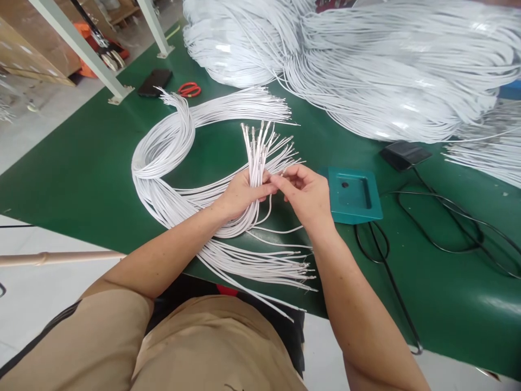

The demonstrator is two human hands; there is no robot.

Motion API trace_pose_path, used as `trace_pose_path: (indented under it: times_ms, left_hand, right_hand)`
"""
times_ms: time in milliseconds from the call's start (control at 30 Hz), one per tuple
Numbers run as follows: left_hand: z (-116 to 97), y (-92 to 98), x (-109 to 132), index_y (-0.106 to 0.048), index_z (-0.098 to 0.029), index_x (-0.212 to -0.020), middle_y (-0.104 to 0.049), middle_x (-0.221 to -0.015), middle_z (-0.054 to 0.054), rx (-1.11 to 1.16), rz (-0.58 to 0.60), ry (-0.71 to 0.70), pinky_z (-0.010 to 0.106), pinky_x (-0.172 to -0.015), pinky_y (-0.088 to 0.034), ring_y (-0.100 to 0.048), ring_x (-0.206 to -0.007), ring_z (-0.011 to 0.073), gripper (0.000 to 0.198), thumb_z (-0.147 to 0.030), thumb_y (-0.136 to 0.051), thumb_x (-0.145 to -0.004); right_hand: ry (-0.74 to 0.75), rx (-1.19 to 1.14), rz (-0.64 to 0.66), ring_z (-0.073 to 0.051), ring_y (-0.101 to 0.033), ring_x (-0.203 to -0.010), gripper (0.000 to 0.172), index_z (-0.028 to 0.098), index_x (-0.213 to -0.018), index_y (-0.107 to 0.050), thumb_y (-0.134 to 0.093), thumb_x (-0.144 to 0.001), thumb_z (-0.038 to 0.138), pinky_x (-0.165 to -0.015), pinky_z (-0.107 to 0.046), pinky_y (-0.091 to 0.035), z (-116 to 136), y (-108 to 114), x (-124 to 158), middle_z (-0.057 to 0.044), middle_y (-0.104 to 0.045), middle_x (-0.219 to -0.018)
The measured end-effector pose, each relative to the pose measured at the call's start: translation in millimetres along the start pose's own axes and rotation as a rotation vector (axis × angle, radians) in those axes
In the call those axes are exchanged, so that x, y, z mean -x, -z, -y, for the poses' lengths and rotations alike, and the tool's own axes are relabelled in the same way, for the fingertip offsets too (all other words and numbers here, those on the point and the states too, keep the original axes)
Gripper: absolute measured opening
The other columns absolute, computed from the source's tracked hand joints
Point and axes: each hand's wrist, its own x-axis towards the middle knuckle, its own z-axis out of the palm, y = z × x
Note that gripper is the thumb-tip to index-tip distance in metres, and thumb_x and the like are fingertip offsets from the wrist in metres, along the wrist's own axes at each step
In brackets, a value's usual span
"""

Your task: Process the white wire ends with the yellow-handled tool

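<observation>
My left hand (240, 194) is closed around a bundle of thin white wires (260, 149) whose metal-tipped ends fan upward from the fist. My right hand (306, 190) sits just to the right of it, fingers pinched on one or two of those wires next to my left thumb. The wires loop away to the left in a big curved bunch (160, 155) lying on the green table (81, 174). More wire ends (264, 263) spread out near the table's front edge below my hands.
A teal tray-like fixture (353, 194) sits right of my right hand, with black cables (439, 228) and a black pedal-like box (405, 155) beyond. Large heaps of white wire (386, 65) fill the back. A black phone (154, 82) and red scissors (189, 89) lie far left.
</observation>
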Motion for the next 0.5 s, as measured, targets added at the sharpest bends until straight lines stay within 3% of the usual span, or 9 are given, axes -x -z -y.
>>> trace_pose_path:
  times_ms: [100, 200, 300, 400, 500]
  left_hand:
    - [-1.3, -0.7, 0.5, -0.047, -0.015, -0.070, -0.059, -0.073, -0.002, -0.048, 0.025, 0.003, 0.017, -0.052, -0.040, -0.055, -0.063, 0.0058, 0.036, -0.027, -0.081, -0.068]
    - [-0.7, -0.4, -0.2, -0.047, -0.015, -0.069, -0.061, -0.077, -0.001, -0.076, 0.024, 0.002, 0.018, -0.054, -0.041, -0.056, -0.064, 0.0060, 0.035, -0.026, -0.079, -0.068]
    - [1.4, 0.6, -1.2, -0.049, -0.015, -0.070, -0.060, -0.074, -0.002, -0.102, 0.007, -0.016, 0.018, -0.053, -0.040, -0.052, -0.058, 0.0046, 0.033, -0.027, -0.079, -0.068]
    - [2.7, 1.5, -1.5, -0.052, -0.015, -0.072, -0.059, -0.070, -0.003, -0.157, -0.001, -0.036, 0.019, -0.052, -0.039, -0.048, -0.054, 0.0038, 0.030, -0.028, -0.079, -0.069]
    - [2.4, 2.2, -1.3, -0.053, -0.014, -0.073, -0.060, -0.071, -0.003, -0.195, 0.007, -0.042, 0.020, -0.052, -0.040, -0.049, -0.054, 0.0043, 0.029, -0.028, -0.079, -0.069]
  right_hand:
    - [0.042, -0.068, -0.132, -0.007, -0.048, -0.051, 0.018, 0.019, -0.069, -0.064, -0.072, -0.078, 0.033, -0.053, -0.023, -0.044, -3.6, 2.7, -3.0, 0.004, -0.058, -0.061]
    - [0.018, -0.145, -0.214, -0.008, -0.050, -0.050, 0.031, 0.019, -0.074, -0.065, -0.062, -0.086, 0.048, -0.052, -0.024, -0.047, -5.2, 5.3, -3.8, 0.002, -0.061, -0.066]
    - [-0.065, -0.066, -0.147, -0.009, -0.051, -0.051, 0.034, 0.020, -0.081, -0.068, -0.067, -0.080, 0.053, -0.051, -0.024, -0.047, -5.1, 4.0, -1.9, 0.002, -0.061, -0.066]
    - [-0.082, -0.007, -0.091, -0.008, -0.050, -0.051, 0.025, 0.019, -0.074, -0.067, -0.078, -0.071, 0.041, -0.050, -0.023, -0.043, -6.4, 0.4, -0.8, 0.004, -0.060, -0.062]
    - [-0.086, -0.132, -0.053, -0.008, -0.047, -0.049, 0.018, 0.018, -0.067, -0.065, -0.073, -0.075, 0.032, -0.053, -0.024, -0.042, -9.7, -1.8, -1.3, 0.005, -0.055, -0.056]
